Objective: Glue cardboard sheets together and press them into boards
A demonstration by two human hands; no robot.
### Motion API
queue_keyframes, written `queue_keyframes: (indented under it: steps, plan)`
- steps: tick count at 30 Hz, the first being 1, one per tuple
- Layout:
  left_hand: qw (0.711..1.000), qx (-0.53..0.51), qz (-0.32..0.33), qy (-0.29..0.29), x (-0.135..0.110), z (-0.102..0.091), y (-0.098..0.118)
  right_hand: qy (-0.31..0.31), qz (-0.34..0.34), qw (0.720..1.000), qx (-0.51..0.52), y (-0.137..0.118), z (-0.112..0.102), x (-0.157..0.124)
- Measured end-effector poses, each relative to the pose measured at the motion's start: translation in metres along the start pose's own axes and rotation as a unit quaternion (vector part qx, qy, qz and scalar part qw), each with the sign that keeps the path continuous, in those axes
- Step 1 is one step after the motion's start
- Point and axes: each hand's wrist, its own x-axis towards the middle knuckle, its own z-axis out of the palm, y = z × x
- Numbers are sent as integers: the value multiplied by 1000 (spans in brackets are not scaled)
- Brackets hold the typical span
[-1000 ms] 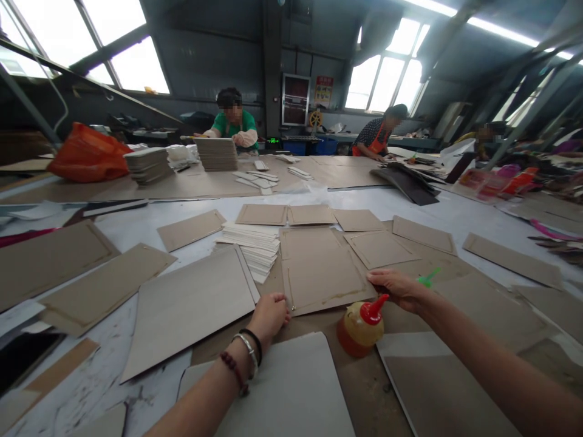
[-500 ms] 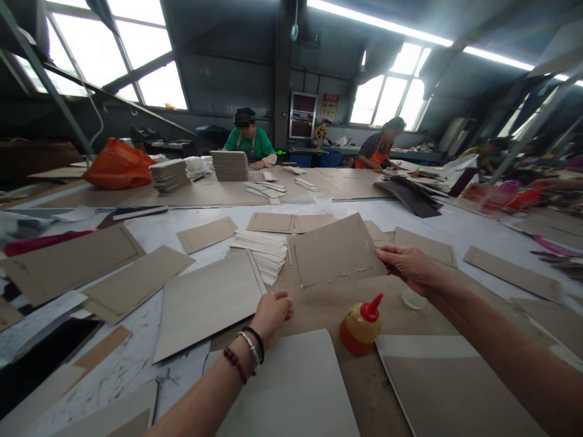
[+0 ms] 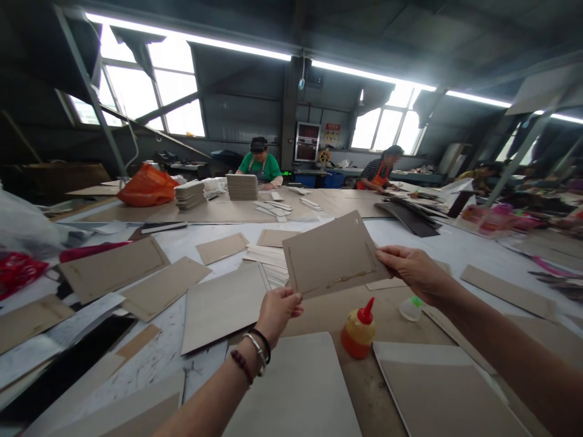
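A grey-brown cardboard panel (image 3: 332, 255) is held up tilted above the table, with a glossy line of glue along its edges. My right hand (image 3: 407, 267) pinches its right edge. At the lower left corner, my left hand (image 3: 279, 309) has its fingers closed on the panel. Below it stands a glue bottle (image 3: 358, 331) with a red nozzle and amber contents. A larger grey board (image 3: 223, 306) lies left of my left hand, and another board (image 3: 296, 382) is under my left forearm. A third board (image 3: 450, 388) lies to the right.
White strips (image 3: 268, 260) lie stacked behind my left hand. A small clear bottle with a green cap (image 3: 411, 308) stands by my right wrist. Several glue-edged panels (image 3: 166, 288) lie at the left. Across the table are an orange bag (image 3: 148, 185) and two people at work.
My left hand has come up to the panel's lower left corner and gripped it. My right hand still holds the right edge. The head view has tipped upward and shifted left.
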Motion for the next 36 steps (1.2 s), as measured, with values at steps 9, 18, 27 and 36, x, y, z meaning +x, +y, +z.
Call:
queue_keyframes:
  steps: [9, 18, 27, 36]
  plan:
    - [1000, 17, -9, -1, -4, 3, -1, 0, -21, 1000, 3, -3, -8, -10]
    - [998, 21, -55, 6, 1, 6, -9, 6, 6, 1000, 28, 10, -16, -9]
    - [985, 161, -35, 43, 10, -3, -25, 48, -21, 998, 20, 15, -24, -6]
    - [894, 327, 299, 66, -71, 9, 18, 68, -116, 988, -73, -27, 2, -45]
